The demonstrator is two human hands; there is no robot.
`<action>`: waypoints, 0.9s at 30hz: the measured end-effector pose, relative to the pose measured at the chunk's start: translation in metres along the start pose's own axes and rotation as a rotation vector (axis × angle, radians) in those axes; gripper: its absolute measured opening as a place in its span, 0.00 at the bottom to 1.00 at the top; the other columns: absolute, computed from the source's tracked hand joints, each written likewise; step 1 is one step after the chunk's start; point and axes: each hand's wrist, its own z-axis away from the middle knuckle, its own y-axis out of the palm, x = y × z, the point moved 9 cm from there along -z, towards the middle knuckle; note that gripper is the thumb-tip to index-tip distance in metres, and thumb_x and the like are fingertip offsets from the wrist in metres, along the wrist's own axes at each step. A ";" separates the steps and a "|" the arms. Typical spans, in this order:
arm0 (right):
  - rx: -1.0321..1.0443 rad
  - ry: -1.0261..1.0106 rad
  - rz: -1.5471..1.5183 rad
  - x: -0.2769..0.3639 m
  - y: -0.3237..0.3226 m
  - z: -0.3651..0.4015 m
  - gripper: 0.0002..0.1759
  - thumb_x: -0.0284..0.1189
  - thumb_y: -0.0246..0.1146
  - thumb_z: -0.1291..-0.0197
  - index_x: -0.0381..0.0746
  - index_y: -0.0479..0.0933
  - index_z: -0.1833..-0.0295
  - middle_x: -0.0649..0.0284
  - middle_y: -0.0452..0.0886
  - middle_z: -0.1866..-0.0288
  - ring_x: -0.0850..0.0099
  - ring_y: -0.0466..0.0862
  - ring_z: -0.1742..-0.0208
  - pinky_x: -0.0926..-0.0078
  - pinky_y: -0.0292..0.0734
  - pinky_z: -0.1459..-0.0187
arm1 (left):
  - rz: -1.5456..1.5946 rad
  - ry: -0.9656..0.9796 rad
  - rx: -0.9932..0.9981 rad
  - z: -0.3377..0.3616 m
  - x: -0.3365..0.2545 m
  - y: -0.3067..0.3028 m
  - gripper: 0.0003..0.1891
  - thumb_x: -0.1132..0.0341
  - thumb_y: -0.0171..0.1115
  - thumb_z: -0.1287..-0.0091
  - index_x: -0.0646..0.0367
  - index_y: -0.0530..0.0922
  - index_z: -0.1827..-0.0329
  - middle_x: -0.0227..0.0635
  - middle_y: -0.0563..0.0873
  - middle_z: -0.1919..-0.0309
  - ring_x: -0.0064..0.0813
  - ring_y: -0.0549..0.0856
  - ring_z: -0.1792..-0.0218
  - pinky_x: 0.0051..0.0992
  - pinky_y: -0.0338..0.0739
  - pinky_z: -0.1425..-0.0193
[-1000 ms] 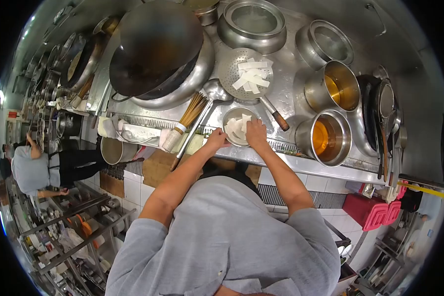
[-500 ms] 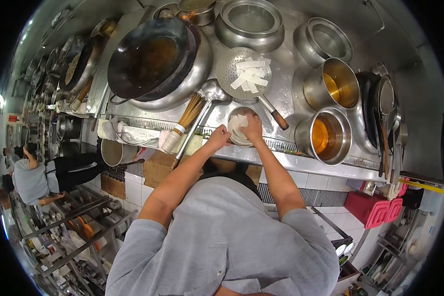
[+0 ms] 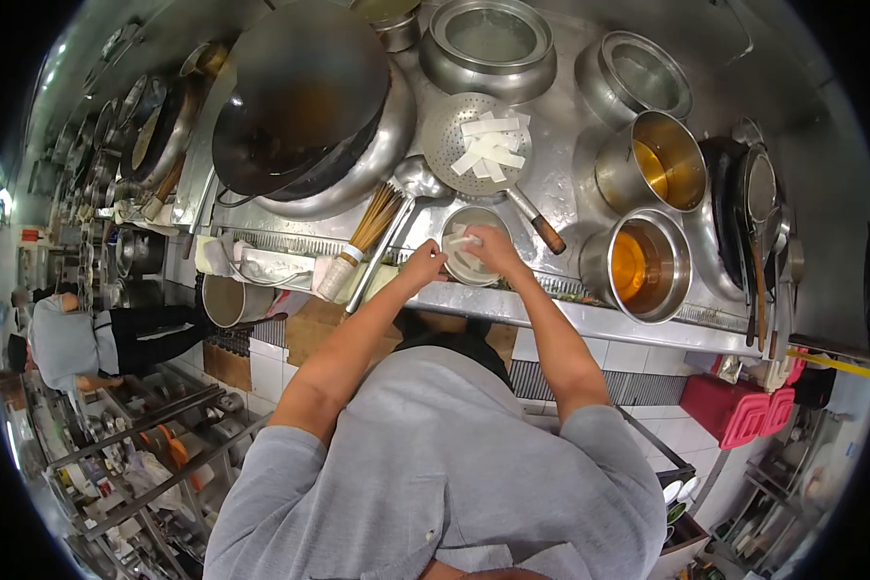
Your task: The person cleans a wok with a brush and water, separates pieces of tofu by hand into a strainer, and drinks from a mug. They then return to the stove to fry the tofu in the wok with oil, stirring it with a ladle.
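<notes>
A round metal bowl (image 3: pixel 474 278) with pale white strips (image 3: pixel 462 253) in it stands at the counter's front edge. My left hand (image 3: pixel 422 264) is closed in a pinch at the bowl's left rim; what its fingertips hold is hidden. Reaching over the right rim, my right hand (image 3: pixel 494 250) has its fingers drawn together on a white strip inside. Behind the bowl lies a perforated strainer (image 3: pixel 445 145) carrying more white strips (image 3: pixel 493 150), its wooden handle (image 3: pixel 548 235) pointing toward the front right. A metal ladle (image 3: pixel 418 179) lies left of the strainer.
A large dark wok (image 3: pixel 261 145), partly blurred, sits at left, near a bamboo brush (image 3: pixel 375 220). Two pots of amber liquid (image 3: pixel 681 159) (image 3: pixel 667 309) stand at right. Lidless round vessels (image 3: pixel 488 72) line the back. Another person (image 3: pixel 63 338) is at far left.
My right hand has shifted slightly left and deeper over the bowl, and the strips in it lie differently. My left hand has barely moved. A blurred patch now covers part of the wok.
</notes>
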 end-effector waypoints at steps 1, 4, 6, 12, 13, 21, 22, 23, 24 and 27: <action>-0.016 0.043 -0.076 0.000 -0.010 -0.001 0.18 0.36 0.68 0.46 0.37 0.79 0.53 0.54 0.82 0.58 0.58 0.82 0.56 0.64 0.74 0.52 | 0.104 -0.064 -0.006 -0.001 0.010 -0.002 0.08 0.70 0.56 0.34 0.59 0.65 0.62 0.40 0.78 0.65 0.32 0.84 0.63 0.33 0.86 0.62; -0.146 0.111 -0.193 0.011 -0.071 -0.031 0.22 0.37 0.68 0.44 0.36 0.76 0.48 0.52 0.81 0.58 0.63 0.82 0.59 0.66 0.75 0.54 | 0.257 -0.111 0.030 0.000 0.025 -0.001 0.08 0.68 0.56 0.33 0.59 0.65 0.60 0.42 0.78 0.61 0.36 0.85 0.61 0.37 0.85 0.58; -0.263 0.240 -0.405 0.026 -0.117 -0.046 0.29 0.37 0.67 0.43 0.40 0.70 0.38 0.48 0.76 0.48 0.46 0.81 0.60 0.58 0.77 0.55 | 0.317 -0.140 0.046 -0.001 0.034 0.001 0.08 0.68 0.56 0.32 0.59 0.66 0.58 0.43 0.78 0.59 0.37 0.84 0.60 0.38 0.85 0.55; -0.121 0.105 0.141 0.005 -0.071 -0.044 0.26 0.29 0.65 0.46 0.37 0.70 0.41 0.50 0.74 0.44 0.49 0.76 0.44 0.55 0.73 0.47 | 0.296 -0.106 0.031 0.001 0.021 -0.003 0.07 0.69 0.55 0.32 0.59 0.65 0.59 0.42 0.78 0.60 0.36 0.85 0.62 0.34 0.86 0.59; -0.058 -0.025 0.260 -0.003 -0.034 -0.035 0.26 0.29 0.66 0.49 0.37 0.71 0.42 0.51 0.75 0.45 0.50 0.75 0.44 0.55 0.72 0.46 | 0.302 -0.113 0.027 0.001 0.020 -0.003 0.07 0.69 0.55 0.32 0.59 0.65 0.59 0.42 0.78 0.60 0.36 0.85 0.62 0.34 0.86 0.59; 0.052 0.014 0.524 -0.003 0.036 0.012 0.25 0.32 0.69 0.54 0.39 0.74 0.48 0.53 0.79 0.50 0.52 0.77 0.47 0.57 0.72 0.47 | -0.152 0.152 -0.056 0.005 -0.017 -0.009 0.07 0.70 0.55 0.33 0.61 0.65 0.63 0.40 0.76 0.66 0.30 0.84 0.66 0.30 0.87 0.65; 0.110 0.093 0.381 -0.011 0.039 0.012 0.24 0.32 0.69 0.54 0.39 0.74 0.49 0.54 0.80 0.53 0.54 0.79 0.51 0.58 0.73 0.49 | -0.048 0.092 -0.026 0.005 -0.015 -0.006 0.07 0.70 0.55 0.32 0.61 0.65 0.62 0.39 0.76 0.67 0.30 0.84 0.66 0.30 0.87 0.64; 0.166 0.166 0.238 -0.018 0.042 0.011 0.23 0.31 0.68 0.54 0.39 0.74 0.51 0.55 0.80 0.56 0.56 0.80 0.55 0.58 0.74 0.52 | 0.055 0.034 0.001 0.004 -0.012 -0.004 0.07 0.69 0.54 0.32 0.60 0.65 0.61 0.38 0.76 0.67 0.29 0.84 0.66 0.30 0.87 0.64; 0.160 0.166 0.238 -0.032 0.047 0.008 0.23 0.31 0.68 0.54 0.39 0.74 0.51 0.55 0.80 0.56 0.56 0.80 0.55 0.58 0.74 0.52 | 0.088 0.034 0.020 0.002 -0.011 -0.002 0.06 0.69 0.54 0.31 0.59 0.65 0.61 0.36 0.76 0.67 0.29 0.84 0.68 0.30 0.86 0.64; 0.243 0.225 -0.156 -0.062 0.064 0.007 0.22 0.32 0.68 0.52 0.40 0.74 0.50 0.61 0.81 0.60 0.66 0.81 0.61 0.67 0.75 0.58 | 0.070 -0.037 0.036 0.003 -0.004 -0.003 0.07 0.66 0.54 0.29 0.57 0.67 0.60 0.34 0.75 0.65 0.31 0.85 0.65 0.31 0.85 0.61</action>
